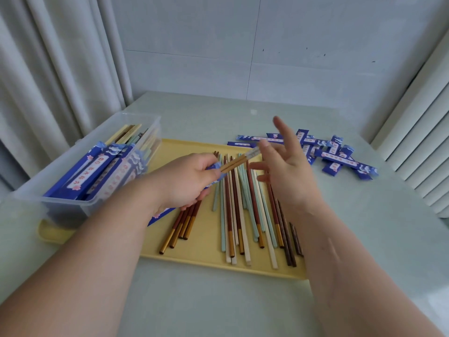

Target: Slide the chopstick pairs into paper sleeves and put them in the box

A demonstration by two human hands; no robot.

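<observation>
Quick tally from my feed. One clear plastic box (pixel 80 203) sits at the left of the frame on the end of one yellow tray (pixel 194 254), stuffed with blue sleeved pairs (pixel 92 171) too overlapped to count.

Mid-frame, the left grip (pixel 187 178) is curled round one blue paper sleeve (pixel 161 214), with one tan chopstick pair (pixel 235 162) poking out toward the upper right. The right grip (pixel 289 171) is just beside those tips, fingers spread, holding nothing.

On the tray there are four red-brown gold-tipped sticks (pixel 184 222), plus a mixed heap (pixel 243 210) of roughly twenty, too crossed for a firm number. About nine empty sleeves (pixel 337 156) are piled at the right.

The table (pixel 218 300) is pale green, with white curtains (pixel 48 69) at left and a grey panelled wall (pixel 291 57) behind.
</observation>
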